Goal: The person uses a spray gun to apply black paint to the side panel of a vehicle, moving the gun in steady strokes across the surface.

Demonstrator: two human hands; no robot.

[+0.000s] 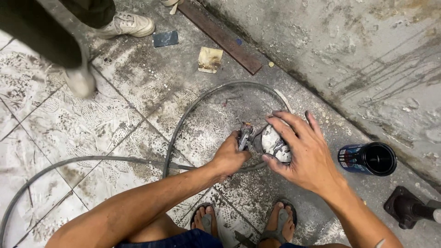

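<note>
My left hand [230, 156] is closed around the grip of a small metal spray gun [245, 135], low over the tiled floor. My right hand [301, 149] wraps its spread fingers over the gun's rounded, paint-spattered cup [274, 144], just right of the left hand. A grey hose [183, 120] loops across the floor from the gun toward the left edge of the view. My feet in sandals [204, 220] show at the bottom.
A dark open can [370, 159] lies on its side right of my hands, by the concrete wall [376, 59]. A black fitting [409, 209] sits at lower right. Another person's shoes [128, 25] stand at top left, near a rusty bar [220, 36], a stained pad [210, 59] and a dark flat piece [165, 38].
</note>
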